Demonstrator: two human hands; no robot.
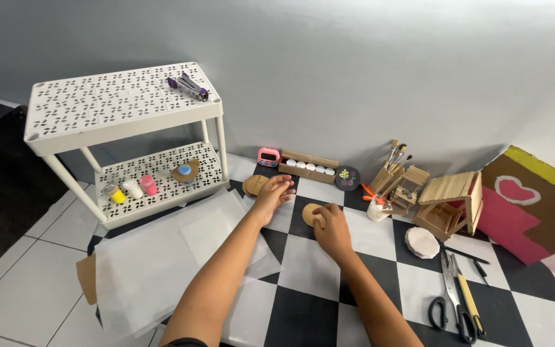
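My right hand (332, 230) rests on the checkered floor with its fingers on a round brown cardboard disc (309, 211), gripping its edge. Ahead and to the left, my left hand (273, 193) reaches forward with fingers apart, hovering beside a stack of similar brown discs (252, 186). It holds nothing. Behind both hands lies a wooden tray of small white paint pots (308, 167), with a pink digital timer (268, 157) next to it.
A white two-tier rack (120, 109) stands at left with paint bottles (132, 189) on its lower shelf and a stapler (188, 86) on top. White paper sheets (162, 257) lie at front left. Stick houses (449, 202), brushes (394, 159), white discs (422, 243) and scissors (451, 295) sit at right.
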